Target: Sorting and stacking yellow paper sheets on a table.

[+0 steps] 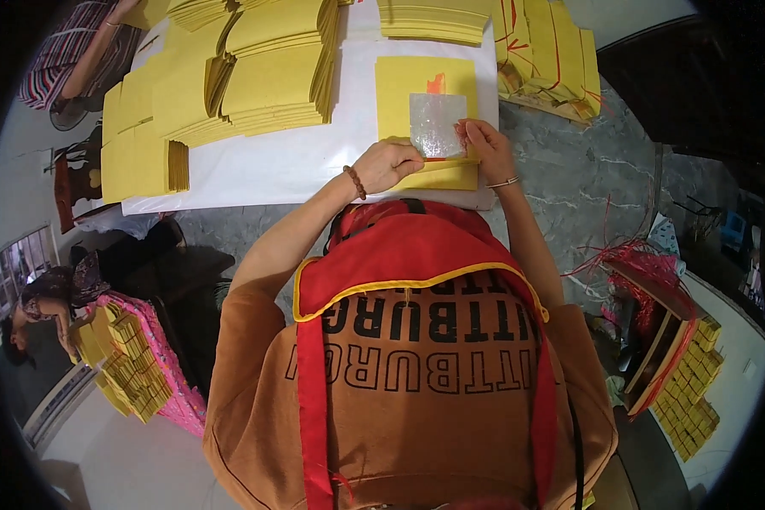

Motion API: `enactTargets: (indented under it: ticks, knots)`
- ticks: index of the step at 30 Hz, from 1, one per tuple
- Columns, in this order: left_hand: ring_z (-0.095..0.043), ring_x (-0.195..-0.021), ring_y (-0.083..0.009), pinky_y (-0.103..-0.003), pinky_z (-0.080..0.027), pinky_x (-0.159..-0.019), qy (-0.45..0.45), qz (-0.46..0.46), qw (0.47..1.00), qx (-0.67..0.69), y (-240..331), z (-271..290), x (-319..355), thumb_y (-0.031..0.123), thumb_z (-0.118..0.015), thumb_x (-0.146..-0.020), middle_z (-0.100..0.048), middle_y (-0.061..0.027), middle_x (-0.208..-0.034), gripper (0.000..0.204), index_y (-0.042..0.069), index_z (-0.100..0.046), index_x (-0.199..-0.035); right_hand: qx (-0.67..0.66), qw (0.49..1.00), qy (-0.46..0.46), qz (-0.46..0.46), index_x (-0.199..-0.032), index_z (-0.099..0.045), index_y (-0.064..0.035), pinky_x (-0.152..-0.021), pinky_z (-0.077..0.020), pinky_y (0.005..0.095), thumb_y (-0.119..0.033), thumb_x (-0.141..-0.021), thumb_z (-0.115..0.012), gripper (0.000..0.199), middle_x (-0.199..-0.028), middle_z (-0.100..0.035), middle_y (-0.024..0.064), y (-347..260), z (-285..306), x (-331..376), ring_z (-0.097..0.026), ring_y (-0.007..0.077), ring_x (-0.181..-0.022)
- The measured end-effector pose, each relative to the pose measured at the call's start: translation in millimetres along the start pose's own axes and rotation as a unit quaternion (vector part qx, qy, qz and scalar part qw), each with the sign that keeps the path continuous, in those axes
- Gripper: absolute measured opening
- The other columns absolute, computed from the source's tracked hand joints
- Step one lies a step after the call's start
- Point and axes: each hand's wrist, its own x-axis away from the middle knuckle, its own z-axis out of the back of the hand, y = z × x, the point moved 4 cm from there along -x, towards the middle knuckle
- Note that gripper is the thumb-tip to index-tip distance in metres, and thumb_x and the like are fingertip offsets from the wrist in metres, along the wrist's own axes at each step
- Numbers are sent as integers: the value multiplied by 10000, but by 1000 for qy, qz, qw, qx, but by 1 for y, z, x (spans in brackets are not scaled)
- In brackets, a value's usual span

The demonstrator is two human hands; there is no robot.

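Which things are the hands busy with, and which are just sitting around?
In use: left hand and right hand pressing the yellow paper sheet with a silver foil square.

Lying about: stacks of yellow paper, red-tied yellow bundles, red string pile.

left hand point(388, 164) sitting upper centre, fingers curling into a loose fist, beaded band on wrist | right hand point(487, 146) sitting just right of it, fingertips pinching, thin bangle on wrist | both forearms rising from lower centre, converging
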Motion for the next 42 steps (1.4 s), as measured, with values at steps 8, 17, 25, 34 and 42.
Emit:
enactTargets:
  ticks: [8,17,25,34,42]
  knots:
    - [-588,-764,-297,-362,-458,-673,43,142,986,76,-4,8,-3,201,-545,-876,-626,-147,-811,205,12,-624,-860,8,995,-98,5,-1128,-563,-4,-847,-430,272,-131,-857,-602,301,-1052,-605,49,-12,9,19,-556,127,-954]
    - [-598,-724,-219,-305,-461,-657,1,112,985,135,-7,4,0,206,-561,-877,-633,-111,-773,202,20,-636,-890,82,983,-152,54,-987,-612,-19,-905,-407,282,-68,-760,-670,239,-1173,-539,78,-12,12,18,-505,155,-1080]
    - [-577,-810,-257,-303,-471,-656,81,-60,994,-29,19,2,7,125,-583,-836,-589,-109,-969,255,91,-593,-1089,126,976,-171,55,-923,-603,-15,-904,-405,292,-81,-778,-644,164,-1216,-510,81,-13,7,21,-495,167,-1094]
    - [-473,-962,-233,-353,-390,-848,-19,-157,949,-272,31,2,8,251,-728,-652,-516,-49,-1126,606,173,-504,-1209,87,983,-154,54,-935,-614,-3,-924,-376,277,-124,-815,-624,171,-1208,-517,58,-16,8,17,-486,153,-1085]
    - [-511,-930,-224,-346,-423,-784,-25,-195,952,-235,28,8,2,212,-662,-748,-530,-51,-1043,375,151,-546,-1099,39,986,-162,23,-995,-604,-9,-943,-362,274,-122,-814,-624,214,-1206,-526,60,-11,10,17,-478,152,-1097]
